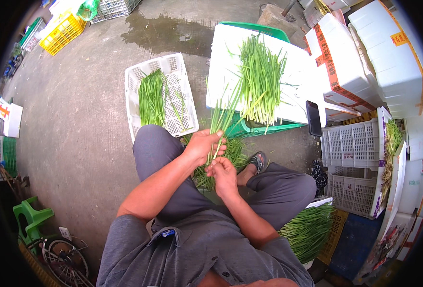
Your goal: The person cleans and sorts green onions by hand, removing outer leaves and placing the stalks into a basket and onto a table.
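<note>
Between my knees, my left hand point(200, 146) grips a small bunch of garlic chives point(219, 120), leaf tips pointing away from me. The fingers of my right hand point(225, 177) pinch at the pale lower ends of the same stalks. Beyond them, a large pile of chives point(259, 77) lies on a white foam board point(225, 46), pale ends towards me. The board rests on a green plastic crate point(272, 128). To the left, a white plastic crate point(191, 123) holds a neat bundle of chives point(151, 100). Loose green scraps point(237, 152) lie below my hands, partly hidden.
A phone point(313, 117) sits at the board's right edge. White foam boxes point(340, 64) and grey-white crates point(351, 143) stack up on the right. More chives point(308, 233) stand by my right thigh. Left are a green plastic stool point(35, 217) and a bicycle wheel point(66, 256). A puddle point(168, 34) lies ahead.
</note>
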{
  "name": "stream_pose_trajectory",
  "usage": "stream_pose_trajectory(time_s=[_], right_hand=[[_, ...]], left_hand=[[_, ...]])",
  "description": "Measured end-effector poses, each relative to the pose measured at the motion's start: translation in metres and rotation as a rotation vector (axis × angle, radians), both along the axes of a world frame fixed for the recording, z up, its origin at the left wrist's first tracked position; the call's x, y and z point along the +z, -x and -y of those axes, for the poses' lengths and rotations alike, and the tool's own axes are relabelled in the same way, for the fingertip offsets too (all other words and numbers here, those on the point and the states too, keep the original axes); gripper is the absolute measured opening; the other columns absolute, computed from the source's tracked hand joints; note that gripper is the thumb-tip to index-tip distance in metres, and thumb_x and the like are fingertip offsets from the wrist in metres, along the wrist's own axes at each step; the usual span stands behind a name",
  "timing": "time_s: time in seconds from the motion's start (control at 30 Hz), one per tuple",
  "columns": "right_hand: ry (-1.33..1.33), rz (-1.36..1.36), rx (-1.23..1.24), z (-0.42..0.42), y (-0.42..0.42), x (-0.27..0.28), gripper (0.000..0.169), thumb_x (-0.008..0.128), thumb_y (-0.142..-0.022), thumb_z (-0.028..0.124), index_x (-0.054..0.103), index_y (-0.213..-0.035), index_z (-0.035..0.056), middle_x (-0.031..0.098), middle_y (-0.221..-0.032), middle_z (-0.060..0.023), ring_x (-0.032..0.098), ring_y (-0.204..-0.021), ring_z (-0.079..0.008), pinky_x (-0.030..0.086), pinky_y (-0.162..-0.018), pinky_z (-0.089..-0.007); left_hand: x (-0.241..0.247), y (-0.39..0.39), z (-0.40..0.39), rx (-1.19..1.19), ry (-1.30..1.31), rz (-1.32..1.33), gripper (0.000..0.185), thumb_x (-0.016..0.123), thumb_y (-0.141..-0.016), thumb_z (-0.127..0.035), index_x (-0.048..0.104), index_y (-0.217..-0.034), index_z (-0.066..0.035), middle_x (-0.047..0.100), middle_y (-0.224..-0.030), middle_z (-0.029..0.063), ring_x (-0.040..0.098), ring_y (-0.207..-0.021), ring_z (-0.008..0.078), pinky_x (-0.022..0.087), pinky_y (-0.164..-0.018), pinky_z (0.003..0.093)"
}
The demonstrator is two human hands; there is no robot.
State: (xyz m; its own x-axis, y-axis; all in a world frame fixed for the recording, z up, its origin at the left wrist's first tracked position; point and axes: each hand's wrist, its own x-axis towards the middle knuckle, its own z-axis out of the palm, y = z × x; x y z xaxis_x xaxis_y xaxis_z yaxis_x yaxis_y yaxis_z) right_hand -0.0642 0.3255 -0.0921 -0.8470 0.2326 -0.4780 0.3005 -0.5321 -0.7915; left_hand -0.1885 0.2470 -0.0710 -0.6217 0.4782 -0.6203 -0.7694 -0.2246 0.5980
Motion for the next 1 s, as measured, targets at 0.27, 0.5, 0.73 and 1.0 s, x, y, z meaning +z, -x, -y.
stream_pose_trajectory(time_s=[0.27,0.5,0.73,1.0], right_hand=[[-0.237,-0.043,-0.003,-0.02,0.033,0.003,0.014,0.058,-0.095,0.014,0.058,-0.091,0.0011,0.058,-0.076,-0.0018,0.052,-0.063,-0.0084,0.042,-0.059,-0.0226],[-0.279,0.005,-0.042,-0.011,0.024,-0.001,0.018,0.053,-0.095,0.014,0.056,-0.082,0.0022,0.058,-0.07,-0.0025,0.052,-0.06,-0.0082,0.04,-0.057,-0.023],[-0.595,0.242,0.325,-0.015,-0.03,-0.019,0.021,0.054,-0.091,0.016,0.059,-0.082,-0.0026,0.063,-0.069,-0.012,0.061,-0.059,-0.0187,0.047,-0.056,-0.0322],[-1.072,0.208,0.468,-0.051,-0.038,-0.009,0.045,0.061,-0.089,0.02,0.054,-0.126,-0.0054,0.065,-0.107,-0.0192,0.064,-0.095,-0.0252,0.051,-0.08,-0.0329]], left_hand=[[-0.011,-0.005,0.004,-0.019,-0.029,-0.093,0.013,0.061,-0.092,-0.009,0.063,-0.102,0.0,0.064,-0.085,0.0073,0.06,-0.07,0.0145,0.05,-0.063,0.0274],[-0.008,-0.004,0.007,0.049,-0.065,-0.016,0.015,0.062,-0.093,-0.011,0.063,-0.103,-0.001,0.064,-0.082,0.0063,0.062,-0.068,0.0159,0.053,-0.061,0.0302],[-0.001,0.0,0.007,0.092,-0.04,-0.074,0.018,0.061,-0.094,-0.016,0.063,-0.105,-0.002,0.062,-0.08,0.0033,0.056,-0.061,0.012,0.049,-0.054,0.0264],[0.023,-0.012,0.014,-0.134,0.061,-0.17,0.02,0.057,-0.097,-0.022,0.061,-0.104,-0.004,0.055,-0.073,-0.0011,0.045,-0.055,0.0071,0.035,-0.047,0.0216]])
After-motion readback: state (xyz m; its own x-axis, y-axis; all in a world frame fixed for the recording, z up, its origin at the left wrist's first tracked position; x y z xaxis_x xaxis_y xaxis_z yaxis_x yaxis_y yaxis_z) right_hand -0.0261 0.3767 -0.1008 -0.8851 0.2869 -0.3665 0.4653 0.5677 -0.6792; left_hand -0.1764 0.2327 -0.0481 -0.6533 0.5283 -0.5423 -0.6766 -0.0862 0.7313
